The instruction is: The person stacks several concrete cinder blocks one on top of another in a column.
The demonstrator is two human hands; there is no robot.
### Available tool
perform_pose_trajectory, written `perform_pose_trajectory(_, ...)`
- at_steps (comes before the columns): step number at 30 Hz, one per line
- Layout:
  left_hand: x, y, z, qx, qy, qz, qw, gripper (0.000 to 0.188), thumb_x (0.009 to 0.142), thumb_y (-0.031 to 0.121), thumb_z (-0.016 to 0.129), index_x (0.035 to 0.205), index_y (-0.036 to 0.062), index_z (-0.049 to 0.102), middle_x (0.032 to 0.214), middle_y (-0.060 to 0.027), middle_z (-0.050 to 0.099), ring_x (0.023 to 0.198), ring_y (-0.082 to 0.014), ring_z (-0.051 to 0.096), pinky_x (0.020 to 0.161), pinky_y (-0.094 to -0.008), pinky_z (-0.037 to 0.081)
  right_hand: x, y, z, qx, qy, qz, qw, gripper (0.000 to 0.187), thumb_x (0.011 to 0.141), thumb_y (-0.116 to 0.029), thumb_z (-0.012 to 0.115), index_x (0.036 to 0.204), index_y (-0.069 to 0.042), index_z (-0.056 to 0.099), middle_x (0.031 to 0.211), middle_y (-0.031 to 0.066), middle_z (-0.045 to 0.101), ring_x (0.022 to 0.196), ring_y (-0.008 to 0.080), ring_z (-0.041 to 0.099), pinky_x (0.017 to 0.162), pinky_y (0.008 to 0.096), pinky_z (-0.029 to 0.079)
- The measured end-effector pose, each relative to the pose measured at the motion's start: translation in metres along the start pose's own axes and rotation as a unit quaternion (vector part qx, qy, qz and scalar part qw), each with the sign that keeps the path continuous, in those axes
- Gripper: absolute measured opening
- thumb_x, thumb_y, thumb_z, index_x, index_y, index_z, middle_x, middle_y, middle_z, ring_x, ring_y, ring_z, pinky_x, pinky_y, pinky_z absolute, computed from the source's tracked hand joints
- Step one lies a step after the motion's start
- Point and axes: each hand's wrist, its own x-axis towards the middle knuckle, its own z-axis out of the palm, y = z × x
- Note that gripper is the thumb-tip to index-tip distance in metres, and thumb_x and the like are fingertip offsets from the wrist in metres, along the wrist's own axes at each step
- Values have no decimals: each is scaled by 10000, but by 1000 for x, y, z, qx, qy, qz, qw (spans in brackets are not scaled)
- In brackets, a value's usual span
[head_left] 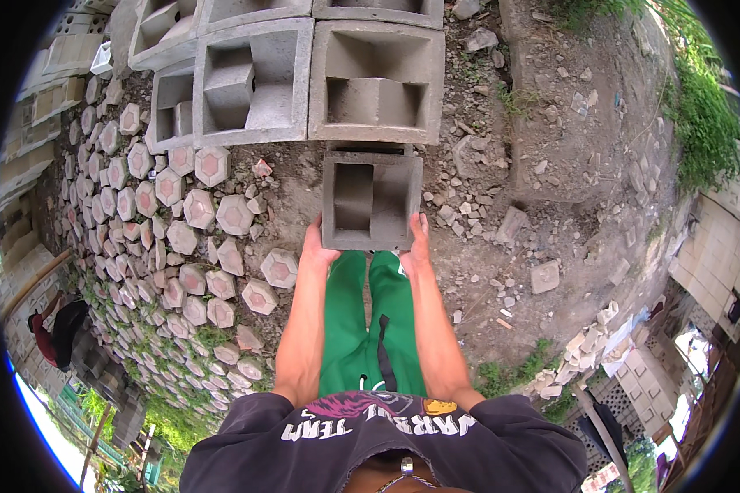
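Note:
A square grey concrete block (395,234) with a hollow, divided face is in front of my legs, between my two hands. My left hand (319,244) presses against its lower left side, fingers partly hidden by the block. On the opposite side my right hand (418,246) grips it, with fingers along the right wall. Just beyond it stands a stack of similar hollow blocks (378,131), whose near edge comes close to the held block's far edge. What lies beneath the held block is hidden.
Many hexagonal pavers (199,209) cover the ground at left. Rubble (469,156) and loose stones lie on the dirt at right. Another person (45,337) is far left, by block walls. More blocks (649,382) are piled at lower right, and green plants (703,115) grow at upper right.

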Motion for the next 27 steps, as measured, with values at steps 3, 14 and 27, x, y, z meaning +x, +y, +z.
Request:
perform_pose_trajectory(3,5,4,19,11,3,18,1000,449,986,295,260,1244,24,508,1233,-172,571,1153,-340,539,1011,-523,411,16,-10,13,-29,7,-15,999,1033,787,-495,725,1500,-93,94,1501,122,269,1359,292,306,1055,498,317)
perform_pose_trajectory(14,56,44,-24,268,-32,170,948,474,991,345,287,1247,13,506,1181,-141,606,1061,-263,608,939,-431,486,31,-45,25,-351,-95,-46,931,986,844,-662,533,1440,71,251,1491,190,300,1395,260,258,1138,361,181)
perform_pose_trajectory(27,22,39,69,369,-141,136,908,683,989,559,222,1404,46,401,1339,-110,515,1202,-221,507,1022,-341,395,75,-73,48,-186,-224,-17,956,974,865,-758,295,1440,27,300,1484,147,329,1367,257,307,1140,343,198)
